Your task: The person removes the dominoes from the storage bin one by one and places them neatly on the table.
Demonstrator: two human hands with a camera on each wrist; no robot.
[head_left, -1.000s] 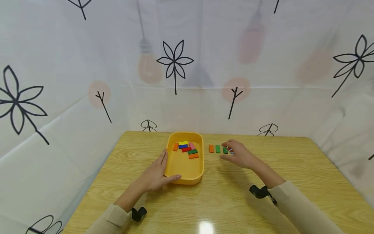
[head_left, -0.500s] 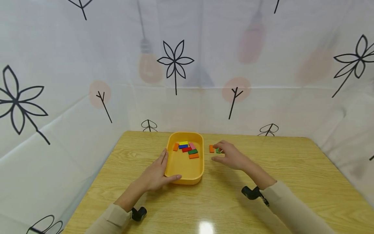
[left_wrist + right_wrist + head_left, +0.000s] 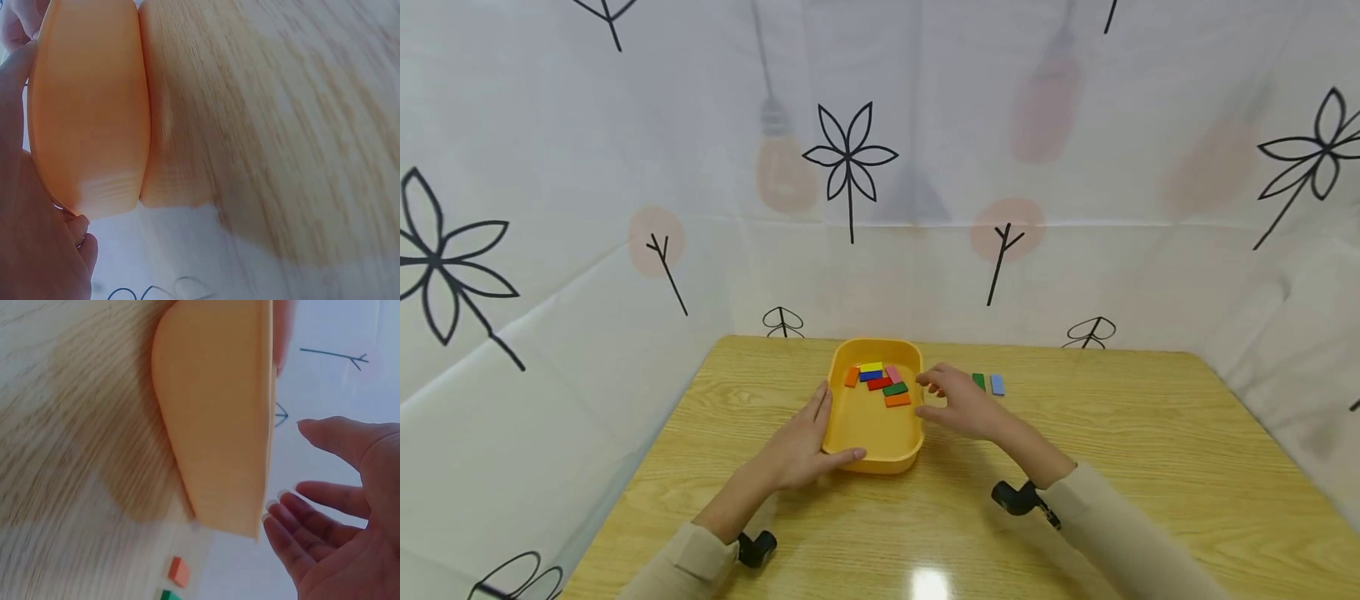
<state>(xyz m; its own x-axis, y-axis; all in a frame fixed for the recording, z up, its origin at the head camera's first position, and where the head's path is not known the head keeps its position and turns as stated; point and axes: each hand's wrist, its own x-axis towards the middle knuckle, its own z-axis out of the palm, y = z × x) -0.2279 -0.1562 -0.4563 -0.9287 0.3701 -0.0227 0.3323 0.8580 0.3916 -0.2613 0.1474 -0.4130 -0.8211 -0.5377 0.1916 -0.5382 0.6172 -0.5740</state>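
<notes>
Pale wood-grain desk [image 3: 880, 525]: smooth, glossy toward the near edge.
Yellow rounded-rectangular plastic tub [image 3: 869, 429]: one, near the desk's far edge, left of its middle.
Tub contents, small, flat, rectangular: seven; orange block [image 3: 852, 377], second orange block [image 3: 897, 401], yellow block [image 3: 871, 367], blue block [image 3: 871, 377], red block [image 3: 879, 384], pink block [image 3: 892, 374], green block [image 3: 895, 389].
Desk contents, right of tub: at least three; dark green block [image 3: 979, 381], pale blue block [image 3: 997, 384], loose orange block [image 3: 179, 572].
Left hand [image 3: 797, 446]: clamped round tub's near-left corner, thumb over rim.
Right hand [image 3: 964, 405]: beside tub's right rim, thumb and fingers apart; touching or not, cannot tell.
</notes>
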